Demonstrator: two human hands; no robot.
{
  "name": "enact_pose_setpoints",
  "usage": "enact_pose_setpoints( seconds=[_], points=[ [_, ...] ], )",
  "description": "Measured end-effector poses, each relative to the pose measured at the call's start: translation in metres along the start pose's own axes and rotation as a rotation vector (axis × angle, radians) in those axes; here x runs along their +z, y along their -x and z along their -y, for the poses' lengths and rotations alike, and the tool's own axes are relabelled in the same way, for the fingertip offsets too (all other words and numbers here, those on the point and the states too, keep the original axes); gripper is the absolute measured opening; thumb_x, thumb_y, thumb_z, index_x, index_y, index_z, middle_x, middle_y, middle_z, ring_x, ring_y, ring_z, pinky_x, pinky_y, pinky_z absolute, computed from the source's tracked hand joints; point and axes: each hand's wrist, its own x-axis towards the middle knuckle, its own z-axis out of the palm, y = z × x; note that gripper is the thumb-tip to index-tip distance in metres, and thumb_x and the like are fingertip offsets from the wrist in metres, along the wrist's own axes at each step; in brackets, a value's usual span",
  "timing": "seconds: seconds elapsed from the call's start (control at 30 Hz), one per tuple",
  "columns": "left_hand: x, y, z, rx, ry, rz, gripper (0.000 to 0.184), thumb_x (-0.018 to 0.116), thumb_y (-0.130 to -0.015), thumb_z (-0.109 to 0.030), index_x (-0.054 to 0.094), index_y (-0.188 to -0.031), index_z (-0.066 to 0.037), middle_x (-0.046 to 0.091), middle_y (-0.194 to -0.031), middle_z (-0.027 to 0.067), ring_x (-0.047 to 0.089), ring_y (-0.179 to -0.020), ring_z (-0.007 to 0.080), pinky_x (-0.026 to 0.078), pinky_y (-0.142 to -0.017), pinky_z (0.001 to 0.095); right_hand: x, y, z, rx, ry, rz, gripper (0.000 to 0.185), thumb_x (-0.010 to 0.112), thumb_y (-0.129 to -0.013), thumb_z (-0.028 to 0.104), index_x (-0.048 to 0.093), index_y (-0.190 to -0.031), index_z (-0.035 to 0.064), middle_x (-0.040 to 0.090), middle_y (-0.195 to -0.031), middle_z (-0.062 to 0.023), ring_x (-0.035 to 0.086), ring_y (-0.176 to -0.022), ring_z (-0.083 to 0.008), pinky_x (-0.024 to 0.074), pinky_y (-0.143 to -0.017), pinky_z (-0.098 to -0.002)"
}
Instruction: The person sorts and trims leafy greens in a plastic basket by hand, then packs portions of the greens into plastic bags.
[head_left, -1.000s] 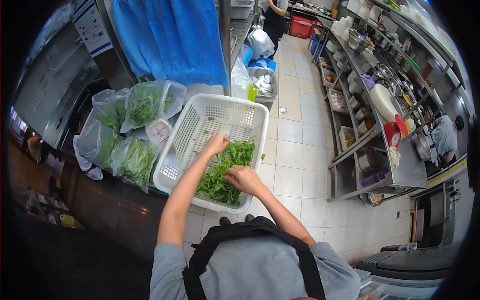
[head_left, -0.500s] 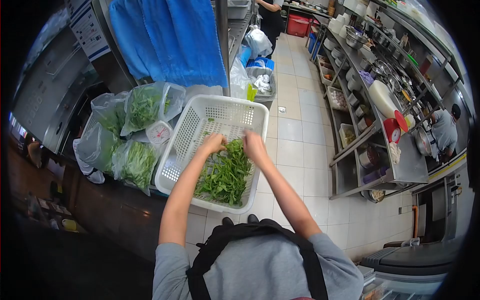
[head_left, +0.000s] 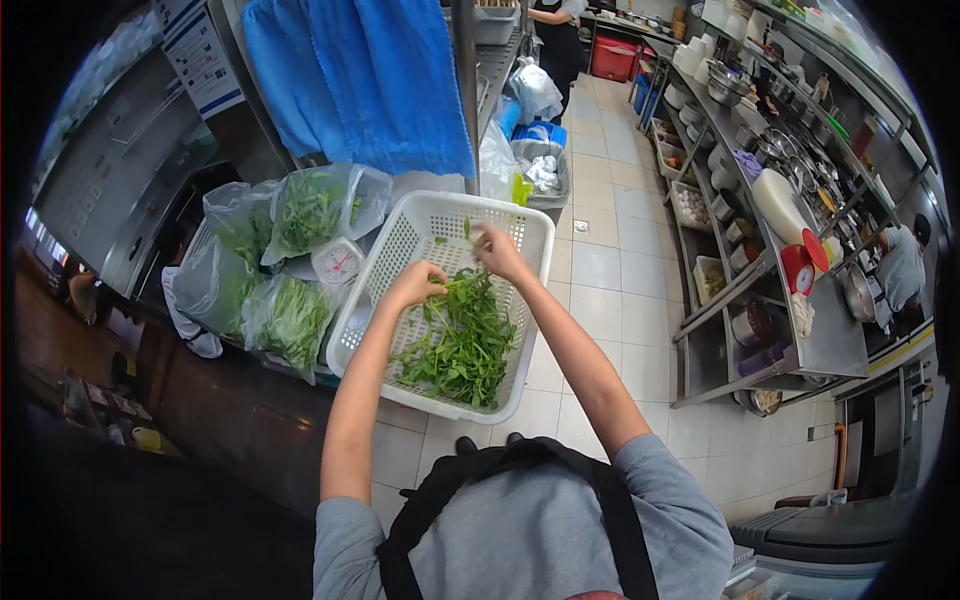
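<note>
A white perforated plastic basket point(head_left: 345, 335) is in front of me, with a heap of leafy greens point(head_left: 465, 355) filling its near and right part. My left hand point(head_left: 418, 284) is closed in a pinch on a green stem at the heap's upper left edge. Above the far side of the heap is my right hand point(head_left: 498, 252), fingers curled but smeared by motion. A single loose leaf point(head_left: 467, 229) shows just left of its fingertips; whether they touch it I cannot tell. Another small leaf lies at the basket's far end.
Left of the basket are plastic bags of greens point(head_left: 288, 320) and a dial scale point(head_left: 338, 262). A blue towel point(head_left: 360, 90) hangs beyond. Steel shelves point(head_left: 735, 340) with bowls and a red scale point(head_left: 797, 268) line the right. Two other people point(head_left: 900, 265) stand farther off.
My right hand has moved up and away from the heap, and a loose leaf now shows beside it. My left hand stays at the heap's edge. The view has shifted slightly.
</note>
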Motion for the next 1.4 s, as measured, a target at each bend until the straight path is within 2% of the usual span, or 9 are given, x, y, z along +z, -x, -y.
enact_pose_setpoints(
  seconds=[0.1,0.33,0.53,0.6,0.7,0.8,1.07,1.33,1.4],
  points=[
    [-0.014,0.006,-0.020,0.014,0.053,-0.072,0.025,0.073,-0.065,-0.014,0.067,-0.088,-0.006,0.065,-0.082,0.0143,0.062,-0.079,0.0278,0.047,-0.074,0.0347,0.015,0.006,0.021,0.038,-0.093,0.393,0.040,0.059,-0.081,0.014,0.050,-0.118,0.0003,0.064,-0.090,-0.0111,0.058,-0.081,-0.0138,0.0463,-0.072,-0.0282],
    [-0.001,0.017,-0.013,-0.047,0.673,-0.401,0.041,0.068,-0.068,-0.002,0.056,-0.106,-0.006,0.062,-0.097,0.0098,0.060,-0.083,0.0159,0.049,-0.068,0.0294,0.026,0.024,0.015,0.075,-0.184,0.286,0.029,0.065,-0.077,0.013,0.062,-0.102,-0.0018,0.064,-0.084,-0.0075,0.056,-0.075,-0.0131,0.0457,-0.068,-0.0266],
    [0.050,0.040,0.070,-0.199,0.214,-0.155,0.046,0.066,-0.064,-0.001,0.057,-0.109,-0.006,0.060,-0.101,0.0166,0.056,-0.098,0.0289,0.044,-0.084,0.0348,0.025,0.021,-0.014,0.204,-0.348,-0.215,0.023,0.063,-0.079,0.021,0.062,-0.094,0.0024,0.063,-0.082,-0.0067,0.056,-0.081,-0.0162,0.0447,-0.069,-0.0310],
    [0.060,0.055,0.033,-0.066,-0.365,-0.498,0.050,0.067,-0.068,-0.005,0.052,-0.116,-0.004,0.061,-0.102,0.0157,0.057,-0.096,0.0298,0.044,-0.084,0.0352,0.031,0.026,-0.005,0.242,-0.533,-0.150,0.021,0.057,-0.085,0.020,0.059,-0.099,0.0055,0.060,-0.093,-0.0060,0.053,-0.090,-0.0158,0.0447,-0.073,-0.0309],
    [0.071,0.036,0.013,-0.086,0.475,-0.431,0.056,0.067,-0.073,-0.007,0.044,-0.124,0.001,0.055,-0.114,0.0156,0.057,-0.096,0.0225,0.044,-0.083,0.0297,0.044,0.033,0.009,0.255,-0.950,-0.086,0.019,0.051,-0.089,0.018,0.055,-0.104,0.0082,0.057,-0.102,-0.0060,0.051,-0.094,-0.0163,0.0442,-0.078,-0.0307],
    [0.049,0.053,-0.020,-0.199,0.755,-0.119,0.049,0.062,-0.079,-0.008,0.042,-0.123,0.004,0.056,-0.110,0.0137,0.057,-0.091,0.0199,0.045,-0.079,0.0274,0.042,0.040,0.022,0.322,-1.212,-0.081,0.026,0.050,-0.090,0.018,0.051,-0.113,0.0068,0.055,-0.107,-0.0063,0.054,-0.093,-0.0162,0.0463,-0.078,-0.0323],
    [0.062,0.058,0.036,-0.300,0.454,-0.438,0.013,0.055,-0.080,-0.007,0.062,-0.089,0.000,0.058,-0.058,0.0056,0.054,-0.052,0.0156,0.040,-0.049,0.0287,0.037,0.033,-0.005,0.258,-1.262,-0.473,0.017,0.042,-0.092,0.017,0.045,-0.107,0.0079,0.058,-0.093,-0.0139,0.059,-0.082,-0.0236,0.0498,-0.073,-0.0364],
    [0.056,0.077,0.000,-0.460,-0.563,-0.487,0.050,0.063,-0.075,-0.011,0.049,-0.123,-0.009,0.047,-0.121,0.0201,0.047,-0.111,0.0335,0.039,-0.089,0.0361,0.032,0.033,-0.009,0.164,-1.307,-0.557,0.018,0.037,-0.094,0.016,0.041,-0.110,0.0088,0.056,-0.087,-0.0138,0.058,-0.080,-0.0238,0.0500,-0.072,-0.0371],
    [0.054,0.073,-0.008,-0.185,0.015,-0.532,0.057,0.064,-0.076,-0.012,0.042,-0.128,-0.006,0.046,-0.122,0.0218,0.045,-0.113,0.0295,0.036,-0.093,0.0352,0.035,0.034,-0.002,0.224,-1.364,-0.394,0.022,0.036,-0.094,0.015,0.040,-0.115,0.0088,0.055,-0.088,-0.0131,0.058,-0.083,-0.0228,0.0498,-0.074,-0.0368]
  ],
)
